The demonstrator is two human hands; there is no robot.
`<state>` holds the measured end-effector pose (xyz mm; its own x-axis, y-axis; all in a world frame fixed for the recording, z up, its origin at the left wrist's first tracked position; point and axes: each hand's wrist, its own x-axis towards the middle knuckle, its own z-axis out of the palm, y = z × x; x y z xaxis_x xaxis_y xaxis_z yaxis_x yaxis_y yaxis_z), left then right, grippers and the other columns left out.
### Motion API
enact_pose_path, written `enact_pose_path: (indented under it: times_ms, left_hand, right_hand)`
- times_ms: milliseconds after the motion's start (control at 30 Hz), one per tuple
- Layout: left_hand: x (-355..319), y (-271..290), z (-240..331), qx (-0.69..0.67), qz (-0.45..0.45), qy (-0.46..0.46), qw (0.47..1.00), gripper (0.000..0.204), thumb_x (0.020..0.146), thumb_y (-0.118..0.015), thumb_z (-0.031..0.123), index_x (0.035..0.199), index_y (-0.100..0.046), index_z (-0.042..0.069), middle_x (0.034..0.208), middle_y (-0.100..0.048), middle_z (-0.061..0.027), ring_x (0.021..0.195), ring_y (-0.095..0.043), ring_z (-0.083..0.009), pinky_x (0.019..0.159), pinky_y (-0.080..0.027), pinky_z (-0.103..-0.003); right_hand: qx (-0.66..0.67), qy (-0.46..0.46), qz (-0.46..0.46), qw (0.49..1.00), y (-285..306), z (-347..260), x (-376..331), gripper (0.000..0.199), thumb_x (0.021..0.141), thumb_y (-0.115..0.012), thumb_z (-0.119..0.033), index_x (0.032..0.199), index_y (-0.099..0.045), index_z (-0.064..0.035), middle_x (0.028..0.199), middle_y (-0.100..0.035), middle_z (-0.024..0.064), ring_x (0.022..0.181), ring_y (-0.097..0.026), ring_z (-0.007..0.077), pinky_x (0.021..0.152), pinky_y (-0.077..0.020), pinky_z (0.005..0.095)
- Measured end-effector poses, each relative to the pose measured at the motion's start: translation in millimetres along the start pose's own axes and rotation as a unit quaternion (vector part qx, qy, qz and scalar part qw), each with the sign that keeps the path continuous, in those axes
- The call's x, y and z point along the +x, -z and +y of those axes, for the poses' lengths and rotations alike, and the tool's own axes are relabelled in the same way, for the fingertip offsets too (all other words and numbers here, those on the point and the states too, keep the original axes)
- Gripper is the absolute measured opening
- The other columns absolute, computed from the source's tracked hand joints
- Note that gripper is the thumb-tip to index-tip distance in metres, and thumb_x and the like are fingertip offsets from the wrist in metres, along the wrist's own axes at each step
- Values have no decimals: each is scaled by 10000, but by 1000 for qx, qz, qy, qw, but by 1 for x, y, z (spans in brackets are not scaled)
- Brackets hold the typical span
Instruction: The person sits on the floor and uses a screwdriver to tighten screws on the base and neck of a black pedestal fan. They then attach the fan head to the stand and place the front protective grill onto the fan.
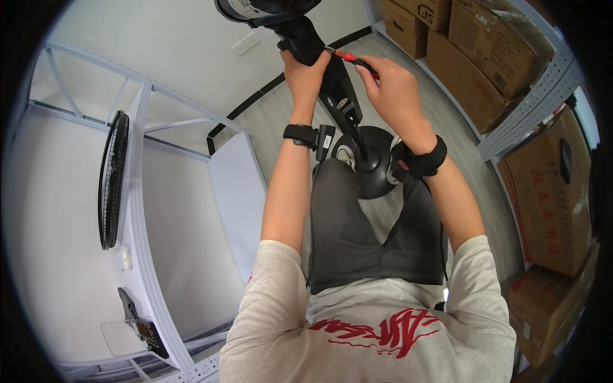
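Note:
A black pedestal fan without its grille stands in front of me, its round base on the floor between my feet. My left hand is closed around the fan's neck, just under the motor head. In my right hand is a screwdriver with a red and black handle, pinched by the handle. Its shaft points left at the side of the neck, close to my left thumb. I cannot make out a screw at the tip.
On the white shelf rack at left lie a black round fan grille, a small white round part and a dark panel with a circuit board. Cardboard boxes fill shelving at right; a phone rests on one carton.

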<state>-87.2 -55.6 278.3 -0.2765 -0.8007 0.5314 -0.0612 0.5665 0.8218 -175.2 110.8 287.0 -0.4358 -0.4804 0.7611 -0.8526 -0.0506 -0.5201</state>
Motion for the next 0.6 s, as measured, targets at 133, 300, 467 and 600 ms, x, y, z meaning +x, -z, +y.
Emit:
enact_pose_path:
  times_ms: [133,300,467,600]
  left_hand:
    - [-1,1,0,-10,-2,5,1000,659,692,-814,296,1176,-492,-13,1063,-673,-162,979,-660,-287,904,-503,-369]
    - [-1,1,0,4,-4,5,1000,676,698,-841,316,1172,-498,-22,1066,-656,-138,971,-638,-227,889,-499,-331]
    - [-1,0,-1,7,-5,7,1000,670,690,-817,323,1173,-497,-11,1052,-676,-164,968,-662,-299,900,-505,-375]
    - [1,0,-4,11,-2,8,1000,672,689,-818,327,1175,-496,-7,1063,-675,-159,982,-660,-294,907,-503,-376]
  right_hand:
    - [-27,18,-8,999,1,-3,-1,170,906,-656,-173,1040,-686,-73,844,-660,127,693,-646,364,587,-525,442]
    - [-52,6,-12,999,4,-10,-2,136,910,-650,-176,988,-675,-68,846,-661,131,696,-648,370,588,-529,443]
    - [-81,6,-37,996,6,-10,8,132,917,-636,-183,933,-661,-54,815,-660,143,706,-651,378,590,-529,450]
    - [-62,2,-37,997,6,-3,9,178,933,-634,-211,990,-696,-53,805,-669,147,693,-637,370,594,-506,446]
